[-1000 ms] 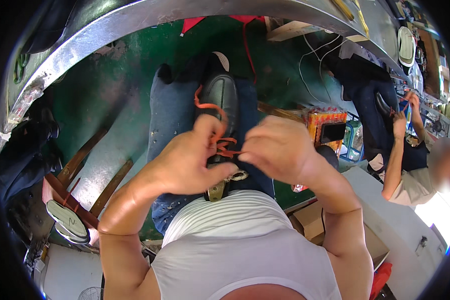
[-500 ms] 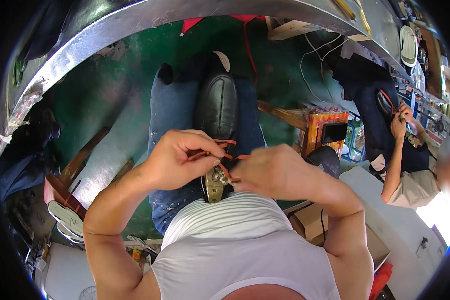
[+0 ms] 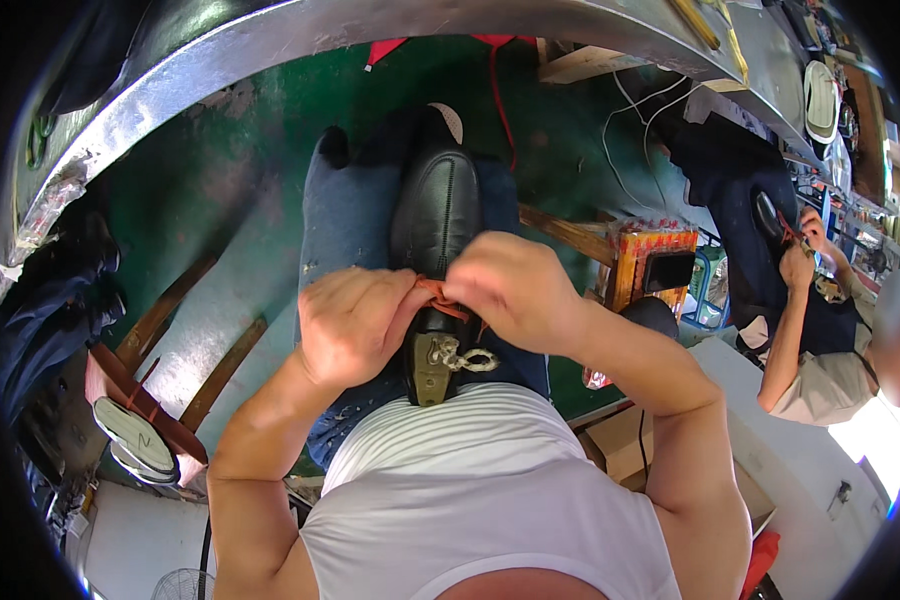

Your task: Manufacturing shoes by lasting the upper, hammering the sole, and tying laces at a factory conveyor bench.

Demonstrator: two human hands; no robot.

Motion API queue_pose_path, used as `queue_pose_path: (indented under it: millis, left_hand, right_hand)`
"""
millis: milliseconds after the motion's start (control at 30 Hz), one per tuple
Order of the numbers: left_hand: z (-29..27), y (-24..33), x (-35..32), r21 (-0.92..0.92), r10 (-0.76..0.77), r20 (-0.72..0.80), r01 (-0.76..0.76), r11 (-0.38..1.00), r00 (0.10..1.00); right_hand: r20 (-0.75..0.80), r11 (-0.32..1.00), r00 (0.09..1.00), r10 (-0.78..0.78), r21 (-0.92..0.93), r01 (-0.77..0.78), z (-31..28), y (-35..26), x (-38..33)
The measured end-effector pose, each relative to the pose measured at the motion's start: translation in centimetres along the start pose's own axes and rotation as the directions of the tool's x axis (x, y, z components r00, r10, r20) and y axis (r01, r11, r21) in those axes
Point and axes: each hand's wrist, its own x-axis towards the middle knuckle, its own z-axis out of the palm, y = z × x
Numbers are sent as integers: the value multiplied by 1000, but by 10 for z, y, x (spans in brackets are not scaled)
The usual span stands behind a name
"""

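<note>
A black leather shoe (image 3: 436,205) lies between my thighs, its toe pointing away from me and a seam running along its top. At its near end an olive metal heel piece (image 3: 431,368) with a looped pale cord (image 3: 477,359) rests against my white shirt. An orange-red lace (image 3: 437,290) is bunched over the shoe's opening. My left hand (image 3: 355,320) pinches the lace from the left, fingers pressed together. From the right, my right hand (image 3: 515,290) grips the lace too, its fingertips close to the left ones.
A metal table edge (image 3: 370,22) curves across the far side. Wooden legs and pale shoe soles (image 3: 133,440) are at left. To the right stand a wooden stool with a phone (image 3: 668,266) and a cardboard box (image 3: 620,445). Another person's hands (image 3: 798,262) work on a shoe.
Both hands have come closer together over the shoe opening, drawing the orange-red lace into a tight bunch. The right hand moved away from the heel piece, leaving the pale cord loop in view.
</note>
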Motion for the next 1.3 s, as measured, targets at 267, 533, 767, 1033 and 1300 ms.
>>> queue_pose_path:
  millis: [267,533,767,1033,1300]
  left_hand:
    - [0,21,-44,-210,-465,435,590,780,771]
    - [-25,16,-56,-366,-396,466,580,728,791]
    - [-9,-3,-15,-772,-406,540,626,110,737]
    - [-28,37,-17,-927,-696,329,361,-106,639]
    - [-55,50,-12,-958,-635,254,101,-268,729]
  right_hand:
    - [-228,999,973,37,-17,-42,-10,70,27]
    - [-248,967,966,-76,217,132,2,48,26]
    - [-212,906,934,-287,255,337,30,-2,-2]
    - [-141,945,982,-127,285,163,88,14,-108]
    - [272,-478,894,-357,769,-425,79,59,-97]
